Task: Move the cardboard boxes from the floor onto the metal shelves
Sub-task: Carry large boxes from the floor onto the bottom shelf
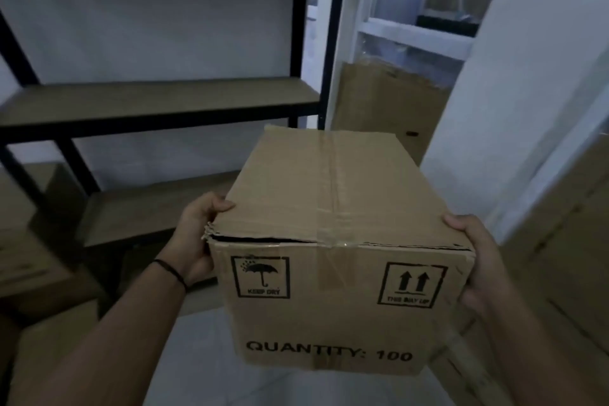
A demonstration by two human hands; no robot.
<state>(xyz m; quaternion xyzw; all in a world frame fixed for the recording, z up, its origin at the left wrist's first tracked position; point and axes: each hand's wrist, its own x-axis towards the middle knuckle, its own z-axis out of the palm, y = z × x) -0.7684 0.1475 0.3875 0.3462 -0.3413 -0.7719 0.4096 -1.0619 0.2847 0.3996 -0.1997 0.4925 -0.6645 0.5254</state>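
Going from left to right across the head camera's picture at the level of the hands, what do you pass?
Stacked cartons by the shelves → left hand → carried cardboard box → right hand → tall carton at the right edge.

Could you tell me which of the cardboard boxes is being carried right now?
The taped box printed "QUANTITY: 100", held between left hand and right hand; the others sit untouched.

At eleven o'clock the middle board point(158, 100) of the metal shelves point(298, 43) lies bare, with open room above it. Black uprights flank that gap. At one o'clock, leaning cardboard point(389, 102) blocks the way; stacked boxes point(29, 260) crowd nine o'clock.
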